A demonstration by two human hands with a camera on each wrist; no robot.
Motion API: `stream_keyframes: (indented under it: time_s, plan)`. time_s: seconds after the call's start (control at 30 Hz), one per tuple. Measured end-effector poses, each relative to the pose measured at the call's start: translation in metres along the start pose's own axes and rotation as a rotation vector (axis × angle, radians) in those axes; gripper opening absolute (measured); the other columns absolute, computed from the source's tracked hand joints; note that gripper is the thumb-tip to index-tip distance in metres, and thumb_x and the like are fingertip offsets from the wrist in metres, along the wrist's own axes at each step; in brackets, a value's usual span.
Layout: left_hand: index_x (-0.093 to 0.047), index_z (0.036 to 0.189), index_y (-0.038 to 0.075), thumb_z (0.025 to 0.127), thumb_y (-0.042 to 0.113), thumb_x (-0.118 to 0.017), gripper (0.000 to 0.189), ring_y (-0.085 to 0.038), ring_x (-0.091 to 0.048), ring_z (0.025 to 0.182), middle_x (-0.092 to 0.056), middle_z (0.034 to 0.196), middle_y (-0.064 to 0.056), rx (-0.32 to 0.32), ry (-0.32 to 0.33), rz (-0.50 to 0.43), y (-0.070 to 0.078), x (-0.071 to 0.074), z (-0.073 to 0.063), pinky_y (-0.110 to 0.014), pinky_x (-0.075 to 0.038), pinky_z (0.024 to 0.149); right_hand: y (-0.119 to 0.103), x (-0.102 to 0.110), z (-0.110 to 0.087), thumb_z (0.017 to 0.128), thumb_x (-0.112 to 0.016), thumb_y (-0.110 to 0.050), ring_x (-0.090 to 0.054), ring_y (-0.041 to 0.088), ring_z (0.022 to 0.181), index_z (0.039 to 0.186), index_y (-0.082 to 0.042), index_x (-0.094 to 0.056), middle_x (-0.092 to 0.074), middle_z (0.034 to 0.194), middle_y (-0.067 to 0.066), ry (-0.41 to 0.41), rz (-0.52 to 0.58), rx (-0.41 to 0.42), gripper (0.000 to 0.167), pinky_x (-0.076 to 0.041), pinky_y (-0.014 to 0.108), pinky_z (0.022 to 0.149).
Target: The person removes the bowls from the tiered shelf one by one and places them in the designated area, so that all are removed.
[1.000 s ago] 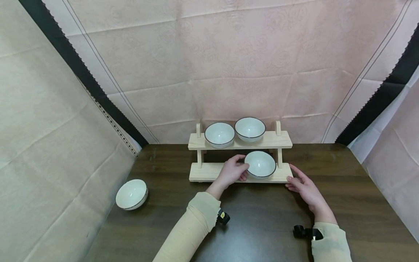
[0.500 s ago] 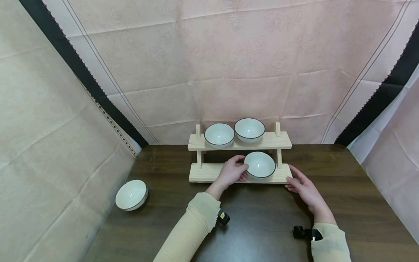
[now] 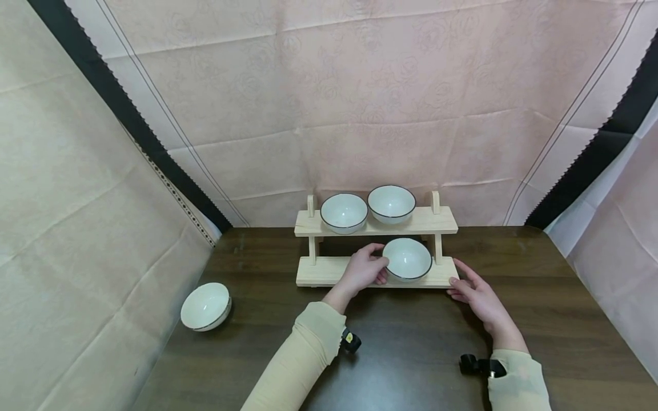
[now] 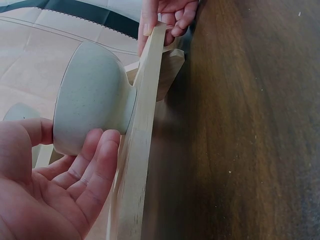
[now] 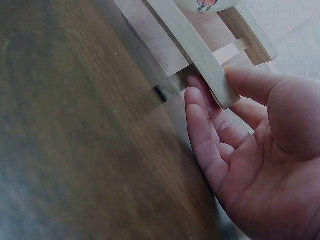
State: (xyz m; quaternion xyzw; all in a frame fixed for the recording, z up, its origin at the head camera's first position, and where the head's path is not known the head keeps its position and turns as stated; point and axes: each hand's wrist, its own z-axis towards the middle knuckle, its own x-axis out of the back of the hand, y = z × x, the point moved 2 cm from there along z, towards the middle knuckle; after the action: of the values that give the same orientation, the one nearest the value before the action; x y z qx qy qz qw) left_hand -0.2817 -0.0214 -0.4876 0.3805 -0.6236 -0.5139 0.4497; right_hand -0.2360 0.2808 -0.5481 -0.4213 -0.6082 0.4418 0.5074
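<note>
A white bowl with a dark rim [image 3: 408,259] sits on the lower board of a two-tier wooden rack [image 3: 324,270]. My left hand [image 3: 362,269] holds this bowl at its left side; in the left wrist view the thumb is at the rim and fingertips [image 4: 109,142] touch the outer wall near the foot. At the right end of the lower board, my right hand [image 3: 479,297] grips the wood. The right wrist view shows the thumb [image 5: 250,82] on one face of the board, with fingers around the other.
Two similar bowls, one on the left [image 3: 344,213] and one beside it [image 3: 392,204], stand on the rack's upper board. Another bowl [image 3: 206,306] rests at the left edge of the dark wooden table [image 3: 401,354]. Pale cloth [image 3: 370,85] hangs behind and at both sides.
</note>
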Motion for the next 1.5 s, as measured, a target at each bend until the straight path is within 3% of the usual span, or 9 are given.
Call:
stream_keyframes:
  time_s: [1.1, 1.5]
  plan:
    - [-0.056, 0.146, -0.001, 0.1, 0.009, -0.06, 0.047, -0.017, -0.065, 0.06, -0.071, 0.077, -0.012, 0.0, 0.025, -0.004, -0.001, 0.003, -0.001, -0.027, -0.058, 0.055, 0.0, 0.0, 0.0, 0.113, -0.056, -0.032, -0.071, 0.011, 0.1, 0.172, -0.011, -0.021, -0.072, 0.121, 0.017, 0.008, 0.002, 0.003, 0.071, -0.058, 0.023, 0.087]
    - [-0.055, 0.148, -0.001, 0.102, 0.009, -0.059, 0.047, -0.018, -0.066, 0.064, -0.072, 0.085, -0.01, 0.0, -0.006, 0.004, -0.002, 0.015, -0.01, -0.028, -0.059, 0.059, 0.001, 0.001, 0.0, 0.113, -0.057, -0.034, -0.07, 0.011, 0.1, 0.172, -0.013, -0.023, -0.072, 0.119, 0.016, 0.011, 0.007, -0.001, 0.071, -0.058, 0.023, 0.087]
